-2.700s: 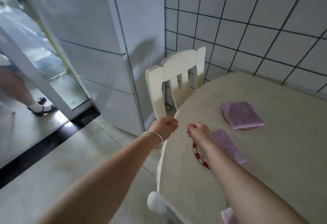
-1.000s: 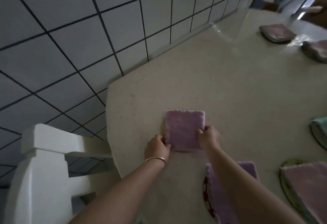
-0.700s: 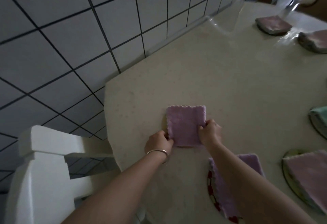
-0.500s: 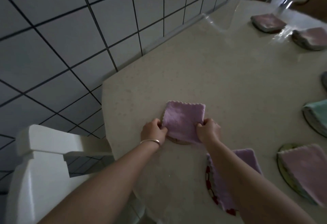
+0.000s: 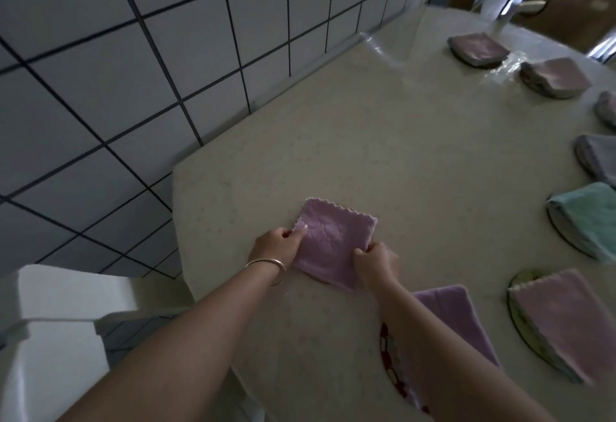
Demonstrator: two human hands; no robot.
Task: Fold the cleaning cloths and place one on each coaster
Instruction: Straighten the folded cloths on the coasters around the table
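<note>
Centrally, one folded lilac cloth (image 5: 333, 241): plush microfibre, roughly square, pinked zigzag edging along its far side, lying turned at an angle on the near-left part of the table (image 5: 383, 141) over a coaster, of which only a thin brown arc shows under the cloth's near edge. Left hand (image 5: 278, 245): grip closed as a thumb-and-finger pinch on the cloth's left edge; plain metal bangle (image 5: 268, 268) at the wrist. Right hand (image 5: 376, 261): grip closed likewise on the cloth's near-right corner, fingers curled. Both pinches sit at opposite sides, judged as a hold for turning or squaring the cloth on its coaster. Next nearest: a second lilac cloth (image 5: 450, 315), partly hidden by the right forearm, resting on a round coaster with a red-and-white patterned rim (image 5: 386, 351). Further right: a pink folded cloth (image 5: 563, 321) on a dark-rimmed round coaster; a teal folded cloth (image 5: 586, 218) on another; a grey cloth at the frame edge; two more pinkish cloths (image 5: 480, 46) near the far end, where the surface gleams. Table: pale, speckled, stone-like, with an angled corner. Surround: white square wall tiles (image 5: 133, 88) with dark grout; a white chair back (image 5: 60, 321) at lower left. Task judged nearly complete.
</note>
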